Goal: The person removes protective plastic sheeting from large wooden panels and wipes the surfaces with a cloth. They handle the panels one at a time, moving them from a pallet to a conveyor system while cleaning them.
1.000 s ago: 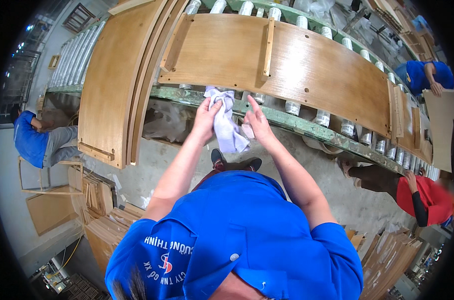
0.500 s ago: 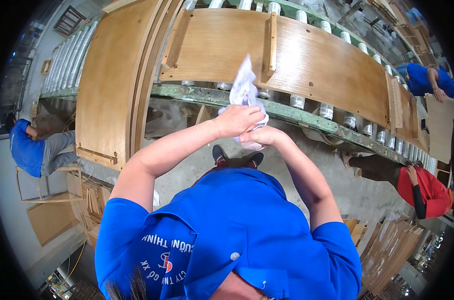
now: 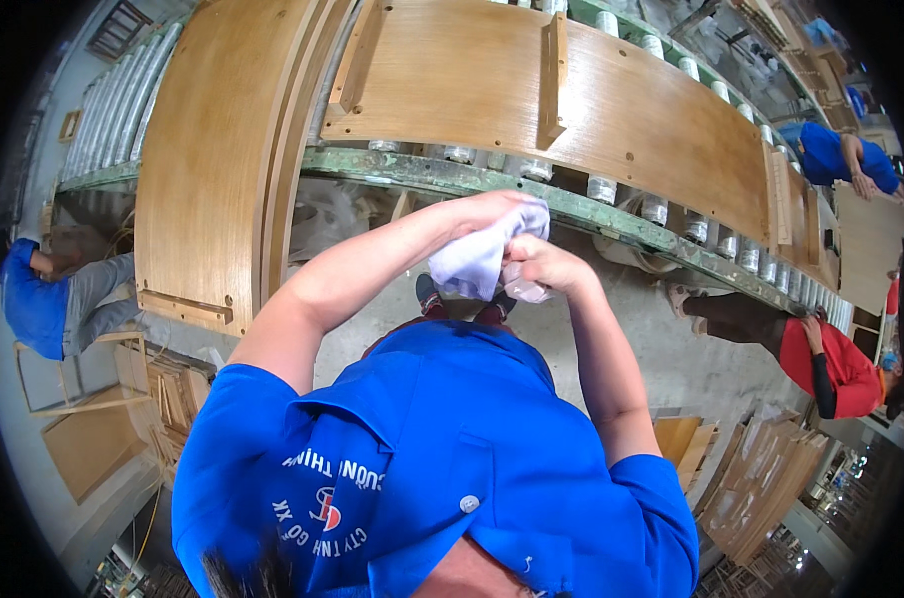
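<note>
A pale lavender-white cloth [image 3: 469, 261] hangs bunched between my hands, in front of my body and near the green conveyor edge. My left hand [image 3: 492, 211] grips its upper part, and folds of the cloth cover some of the fingers. My right hand [image 3: 546, 265] is closed round the other side, with a crumpled bit showing below the fist. Beyond my hands a long varnished wooden panel [image 3: 452, 75] lies on the rollers, with a wooden cleat [image 3: 552, 80] fixed across it. Neither hand touches the panel.
The green conveyor rail [image 3: 452, 184] runs across ahead of me. Upright wooden panels [image 3: 208, 149] stand at left. Co-workers in blue [image 3: 38, 299], blue [image 3: 840, 154] and red [image 3: 835, 369] are at the sides. Stacked boards [image 3: 761, 493] lie at lower right.
The cloth was twisted upward to a point above my hands; now it hangs folded over and below my left hand. My hands have drawn slightly apart, and the view has shifted a little.
</note>
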`<action>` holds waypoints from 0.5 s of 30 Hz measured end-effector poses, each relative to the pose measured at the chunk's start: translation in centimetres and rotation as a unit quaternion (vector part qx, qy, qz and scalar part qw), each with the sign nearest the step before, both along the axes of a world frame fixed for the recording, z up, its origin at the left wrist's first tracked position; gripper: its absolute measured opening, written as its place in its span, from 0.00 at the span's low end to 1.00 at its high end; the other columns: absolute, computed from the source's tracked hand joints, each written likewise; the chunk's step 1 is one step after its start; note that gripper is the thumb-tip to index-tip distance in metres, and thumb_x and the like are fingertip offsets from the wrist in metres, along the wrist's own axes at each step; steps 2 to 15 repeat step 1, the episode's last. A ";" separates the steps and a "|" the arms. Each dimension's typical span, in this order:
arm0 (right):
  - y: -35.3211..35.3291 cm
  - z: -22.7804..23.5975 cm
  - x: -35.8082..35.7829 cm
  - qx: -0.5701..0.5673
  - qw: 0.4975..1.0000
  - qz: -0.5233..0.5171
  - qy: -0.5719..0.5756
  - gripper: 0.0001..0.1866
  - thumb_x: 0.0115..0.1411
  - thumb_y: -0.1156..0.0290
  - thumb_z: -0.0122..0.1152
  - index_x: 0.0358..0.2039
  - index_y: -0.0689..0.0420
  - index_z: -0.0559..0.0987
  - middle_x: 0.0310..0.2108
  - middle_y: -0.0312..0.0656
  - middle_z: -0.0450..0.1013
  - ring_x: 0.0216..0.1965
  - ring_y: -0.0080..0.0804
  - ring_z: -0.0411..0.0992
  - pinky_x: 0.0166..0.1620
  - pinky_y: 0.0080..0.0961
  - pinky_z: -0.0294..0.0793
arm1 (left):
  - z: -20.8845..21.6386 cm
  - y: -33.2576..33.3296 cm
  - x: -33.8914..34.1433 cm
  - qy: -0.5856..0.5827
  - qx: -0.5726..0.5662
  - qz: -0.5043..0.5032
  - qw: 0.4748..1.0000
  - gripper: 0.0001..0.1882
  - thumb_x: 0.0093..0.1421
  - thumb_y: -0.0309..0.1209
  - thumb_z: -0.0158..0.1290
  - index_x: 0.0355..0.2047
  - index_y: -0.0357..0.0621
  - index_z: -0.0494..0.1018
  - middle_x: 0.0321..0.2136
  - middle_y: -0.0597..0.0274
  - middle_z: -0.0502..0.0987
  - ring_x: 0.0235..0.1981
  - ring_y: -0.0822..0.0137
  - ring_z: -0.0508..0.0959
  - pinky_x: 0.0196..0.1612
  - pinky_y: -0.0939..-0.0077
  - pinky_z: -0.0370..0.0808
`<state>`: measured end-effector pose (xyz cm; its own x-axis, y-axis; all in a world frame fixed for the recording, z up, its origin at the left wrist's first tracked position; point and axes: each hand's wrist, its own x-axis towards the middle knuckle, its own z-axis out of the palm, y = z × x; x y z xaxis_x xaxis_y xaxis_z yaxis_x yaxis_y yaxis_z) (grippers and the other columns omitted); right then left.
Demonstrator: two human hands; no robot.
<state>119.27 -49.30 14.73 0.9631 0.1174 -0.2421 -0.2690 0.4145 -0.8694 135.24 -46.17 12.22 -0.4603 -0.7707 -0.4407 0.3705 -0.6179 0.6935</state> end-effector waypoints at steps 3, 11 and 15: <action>-1.8 -1.0 -0.8 0.040 0.997 0.067 0.012 0.31 0.51 0.61 0.61 0.53 0.61 0.66 0.44 0.44 0.70 0.39 0.26 0.69 0.47 0.22 0.67 | 0.0 -0.7 -0.6 0.010 -0.010 -0.012 1.000 0.08 0.60 0.30 0.47 0.38 0.43 0.71 0.36 0.65 0.75 0.35 0.69 0.74 0.38 0.74 0.72; -1.8 -1.0 -0.8 0.040 0.997 0.067 0.012 0.31 0.51 0.61 0.61 0.53 0.61 0.66 0.44 0.44 0.70 0.39 0.26 0.69 0.47 0.22 0.67 | 0.0 -0.7 -0.6 0.010 -0.010 -0.012 1.000 0.08 0.60 0.30 0.47 0.38 0.43 0.71 0.36 0.65 0.75 0.35 0.69 0.74 0.38 0.74 0.72; -1.8 -1.0 -0.8 0.040 0.997 0.067 0.012 0.31 0.51 0.61 0.61 0.53 0.61 0.66 0.44 0.44 0.70 0.39 0.26 0.69 0.47 0.22 0.67 | 0.0 -0.7 -0.6 0.010 -0.010 -0.012 1.000 0.08 0.60 0.30 0.47 0.38 0.43 0.71 0.36 0.65 0.75 0.35 0.69 0.74 0.38 0.74 0.72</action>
